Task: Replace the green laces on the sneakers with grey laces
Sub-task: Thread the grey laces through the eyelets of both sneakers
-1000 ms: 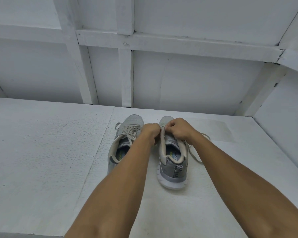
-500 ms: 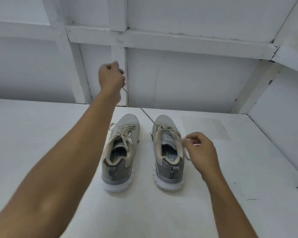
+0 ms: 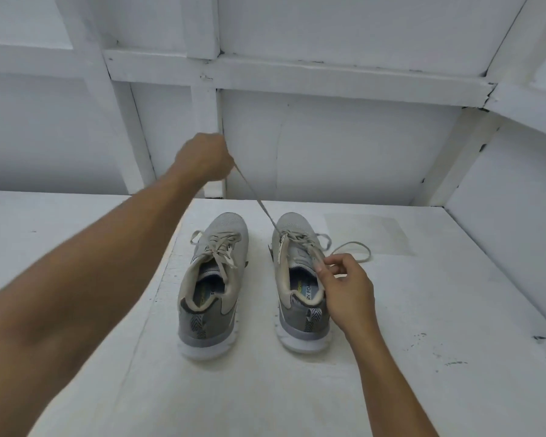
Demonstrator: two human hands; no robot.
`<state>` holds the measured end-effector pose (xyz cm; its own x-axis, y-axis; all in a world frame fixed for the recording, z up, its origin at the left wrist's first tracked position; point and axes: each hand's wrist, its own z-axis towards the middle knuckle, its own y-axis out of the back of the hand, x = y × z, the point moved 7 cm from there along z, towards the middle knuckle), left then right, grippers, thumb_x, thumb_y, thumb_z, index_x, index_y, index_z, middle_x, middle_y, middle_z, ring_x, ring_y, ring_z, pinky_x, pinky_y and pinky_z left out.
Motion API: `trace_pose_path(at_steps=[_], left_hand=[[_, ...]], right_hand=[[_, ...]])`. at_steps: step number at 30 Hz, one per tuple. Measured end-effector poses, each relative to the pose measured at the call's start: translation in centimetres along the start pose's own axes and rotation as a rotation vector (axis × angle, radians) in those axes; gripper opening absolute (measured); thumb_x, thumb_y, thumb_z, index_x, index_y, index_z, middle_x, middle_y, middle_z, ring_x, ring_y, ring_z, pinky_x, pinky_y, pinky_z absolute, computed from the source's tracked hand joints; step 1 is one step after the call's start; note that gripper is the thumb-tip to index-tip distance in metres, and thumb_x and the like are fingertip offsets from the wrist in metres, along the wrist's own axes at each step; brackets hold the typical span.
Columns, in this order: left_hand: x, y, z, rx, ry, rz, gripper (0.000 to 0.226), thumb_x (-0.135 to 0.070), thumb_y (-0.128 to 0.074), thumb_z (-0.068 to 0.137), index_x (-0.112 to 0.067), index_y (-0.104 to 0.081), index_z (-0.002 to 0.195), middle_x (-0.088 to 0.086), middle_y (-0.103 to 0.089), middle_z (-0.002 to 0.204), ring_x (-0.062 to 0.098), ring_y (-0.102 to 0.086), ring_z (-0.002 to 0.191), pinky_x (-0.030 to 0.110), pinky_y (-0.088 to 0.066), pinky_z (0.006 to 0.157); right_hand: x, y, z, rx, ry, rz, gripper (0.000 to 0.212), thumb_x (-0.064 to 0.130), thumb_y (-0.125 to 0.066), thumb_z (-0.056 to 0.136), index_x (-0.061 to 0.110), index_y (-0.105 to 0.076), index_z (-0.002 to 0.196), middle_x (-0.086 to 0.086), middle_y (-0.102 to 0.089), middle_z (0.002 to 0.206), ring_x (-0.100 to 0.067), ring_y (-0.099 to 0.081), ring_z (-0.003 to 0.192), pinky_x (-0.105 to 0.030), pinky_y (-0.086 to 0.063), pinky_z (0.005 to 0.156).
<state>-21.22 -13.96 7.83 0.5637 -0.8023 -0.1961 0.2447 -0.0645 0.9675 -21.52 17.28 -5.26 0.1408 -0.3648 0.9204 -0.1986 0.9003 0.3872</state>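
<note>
A bare, white-painted booth, a makeshift workspace rather than a furnished room: a scuffed white tabletop (image 3: 423, 326), flat wall panels (image 3: 344, 146) braced by painted wooden battens (image 3: 297, 74), side wall (image 3: 511, 209) closing the right.

One head-worn wide-angle view looks forward and down over the white table (image 3: 470, 310) toward the wall (image 3: 344, 146).

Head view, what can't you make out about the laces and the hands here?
- Head view, left hand: its back faces the camera, hiding the fingers that grip the lace.
- Head view, right hand: it covers the eyelet where it pinches the lace on the right sneaker.
- Head view, lace colour: green or grey, unclear in this light.
</note>
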Motion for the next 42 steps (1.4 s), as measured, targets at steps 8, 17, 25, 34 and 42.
trace_pose_path(at_steps=[8, 17, 25, 34, 42], left_hand=[[-8.1, -10.9, -7.7, 0.464, -0.439, 0.328, 0.022, -0.016, -0.055, 0.094, -0.007, -0.063, 0.112, 0.008, -0.067, 0.11, 0.025, -0.06, 0.101, 0.034, -0.047, 0.075], [-5.6, -3.0, -3.6, 0.218, -0.321, 0.209, 0.025, -0.033, -0.05, 0.095, -0.009, -0.058, 0.091, 0.01, -0.058, 0.095, 0.028, -0.059, 0.086, 0.04, -0.054, 0.081], [-4.1, 1.8, -2.1, 0.043, -0.164, -0.074, 0.035, -0.034, -0.05, 0.092, -0.002, -0.062, 0.081, 0.012, -0.06, 0.079, 0.029, -0.057, 0.078, 0.03, -0.043, 0.062], [-4.4, 1.8, -3.5, 0.167, -0.165, -0.154, 0.035, -0.027, -0.05, 0.088, -0.006, -0.07, 0.07, 0.009, -0.07, 0.079, 0.026, -0.062, 0.079, 0.031, -0.046, 0.065], [-6.7, -0.6, -5.7, 0.559, -0.142, -0.064, 0.027, -0.021, -0.051, 0.087, -0.005, -0.072, 0.08, 0.005, -0.076, 0.08, 0.018, -0.043, 0.054, 0.021, -0.033, 0.048]], right_hand=[[0.1, 0.0, 0.0, 0.011, 0.006, 0.006, 0.009, 0.032, -0.066, 0.091, 0.028, -0.059, 0.087, 0.008, -0.062, 0.086, -0.015, -0.06, 0.075, -0.019, -0.038, 0.057], [-0.1, -0.1, 0.0, 0.006, 0.011, 0.017, 0.009, 0.034, -0.065, 0.092, 0.029, -0.058, 0.088, 0.008, -0.062, 0.087, -0.016, -0.061, 0.075, -0.019, -0.038, 0.057], [-0.2, -0.1, 0.0, 0.007, 0.011, 0.015, 0.009, 0.033, -0.065, 0.092, 0.028, -0.058, 0.088, 0.009, -0.062, 0.086, -0.012, -0.06, 0.073, -0.014, -0.037, 0.054], [1.7, -0.4, 3.3, 0.136, -0.022, -0.179, 0.022, 0.044, -0.066, 0.083, 0.025, -0.066, 0.094, 0.011, -0.065, 0.09, -0.006, -0.061, 0.087, -0.021, -0.044, 0.066], [3.4, -2.1, 6.3, 0.376, -0.032, -0.627, 0.044, 0.043, -0.057, 0.087, 0.002, -0.072, 0.089, -0.012, -0.069, 0.084, -0.021, -0.052, 0.066, -0.027, -0.037, 0.057]])
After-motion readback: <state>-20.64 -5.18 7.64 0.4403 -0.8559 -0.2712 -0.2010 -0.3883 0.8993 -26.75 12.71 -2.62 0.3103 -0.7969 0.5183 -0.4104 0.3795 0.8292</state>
